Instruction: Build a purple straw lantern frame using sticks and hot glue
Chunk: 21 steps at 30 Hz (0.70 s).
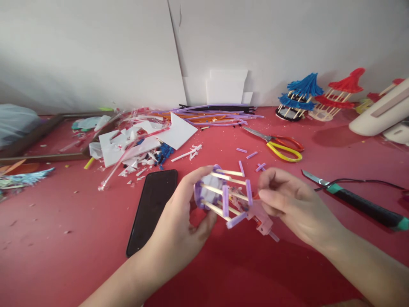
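My left hand (188,209) is closed around the round base of a small model frame (225,189), tilted on its side. The frame has pale wooden sticks rising from a white, purple-edged base, with short purple pipe-cleaner pieces fixed at the stick ends. Close to those ends is my right hand (284,198), thumb and fingers curled together; whatever it may pinch is too small to make out. Partly hidden behind the frame, a pink glue gun (263,219) lies on the table. Several cut purple pieces (252,154) are scattered just beyond the hands.
A black phone (151,213) lies left of my hands. Red-and-yellow-handled scissors (283,149) and a utility knife (358,202) are on the right. Scraps (140,145) and pipe cleaners (211,116) spread along the back, near blue (300,98) and red (340,94) finished models.
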### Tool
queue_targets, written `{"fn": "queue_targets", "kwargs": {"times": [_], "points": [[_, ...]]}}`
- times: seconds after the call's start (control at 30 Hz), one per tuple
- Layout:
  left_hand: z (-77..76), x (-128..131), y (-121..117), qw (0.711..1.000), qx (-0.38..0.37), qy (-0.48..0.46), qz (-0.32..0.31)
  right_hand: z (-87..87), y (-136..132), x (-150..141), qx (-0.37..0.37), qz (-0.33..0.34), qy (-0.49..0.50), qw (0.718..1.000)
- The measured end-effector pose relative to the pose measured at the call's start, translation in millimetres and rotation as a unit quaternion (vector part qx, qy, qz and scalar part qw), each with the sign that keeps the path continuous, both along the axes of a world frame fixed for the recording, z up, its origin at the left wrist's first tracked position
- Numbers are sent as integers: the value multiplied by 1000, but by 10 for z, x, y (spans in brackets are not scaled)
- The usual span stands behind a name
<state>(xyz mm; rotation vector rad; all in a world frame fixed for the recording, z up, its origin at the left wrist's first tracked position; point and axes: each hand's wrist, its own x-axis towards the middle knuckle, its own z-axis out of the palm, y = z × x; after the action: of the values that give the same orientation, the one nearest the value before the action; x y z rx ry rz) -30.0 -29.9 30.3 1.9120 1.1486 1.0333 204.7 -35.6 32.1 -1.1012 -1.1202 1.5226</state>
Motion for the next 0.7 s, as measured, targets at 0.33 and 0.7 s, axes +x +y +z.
{"fn": "queue_targets", "kwargs": {"times": [0.33, 0.7], "points": [[-27, 7, 46, 996, -3, -77, 52, 82, 14, 494, 212, 146, -483, 837], [118, 17, 87, 976, -121, -167, 67, -183, 19, 573, 271, 178, -601, 731]]}}
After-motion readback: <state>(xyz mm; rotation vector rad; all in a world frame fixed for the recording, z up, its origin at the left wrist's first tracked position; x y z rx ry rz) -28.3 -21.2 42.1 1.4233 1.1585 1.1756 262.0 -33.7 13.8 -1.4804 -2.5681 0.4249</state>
